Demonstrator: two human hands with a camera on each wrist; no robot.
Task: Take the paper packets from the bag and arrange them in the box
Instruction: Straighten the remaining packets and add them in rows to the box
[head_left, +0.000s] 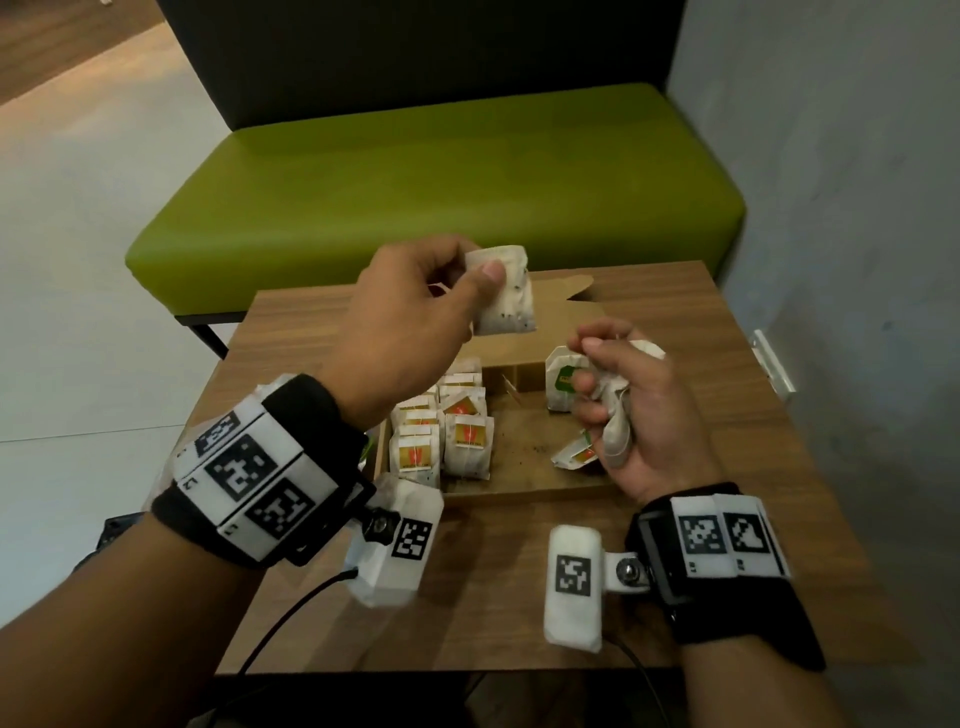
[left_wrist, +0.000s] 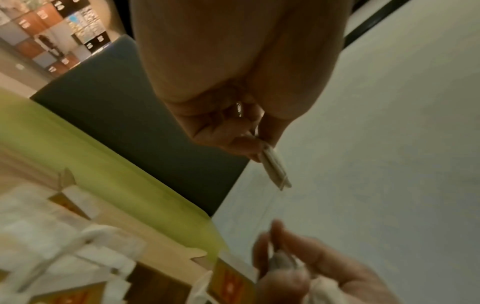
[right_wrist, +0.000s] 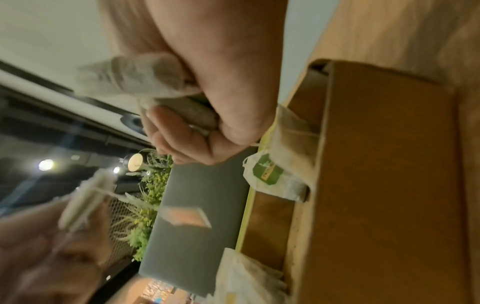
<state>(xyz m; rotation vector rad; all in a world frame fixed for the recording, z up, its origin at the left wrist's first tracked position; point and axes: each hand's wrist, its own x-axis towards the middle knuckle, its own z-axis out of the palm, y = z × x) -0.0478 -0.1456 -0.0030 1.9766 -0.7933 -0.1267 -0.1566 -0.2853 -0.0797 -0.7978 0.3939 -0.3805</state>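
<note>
Paper packet (head_left: 506, 291) is pinched by the left hand (head_left: 410, 322) above the box (head_left: 524, 480); crumpled bag (head_left: 615, 410) is gripped by the right hand (head_left: 631, 410).

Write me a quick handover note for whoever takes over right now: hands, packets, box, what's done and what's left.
Left hand: pinches one packet, held above the box.
Right hand: grips a crumpled white bunch, bag or packets, cannot tell.
Done: rows of packets stand at the box's left side.
Loose in the box: a green-label packet and an orange-label one on the right.
Left: place the held packet, straighten the loose two, empty the right hand's bunch.
</note>
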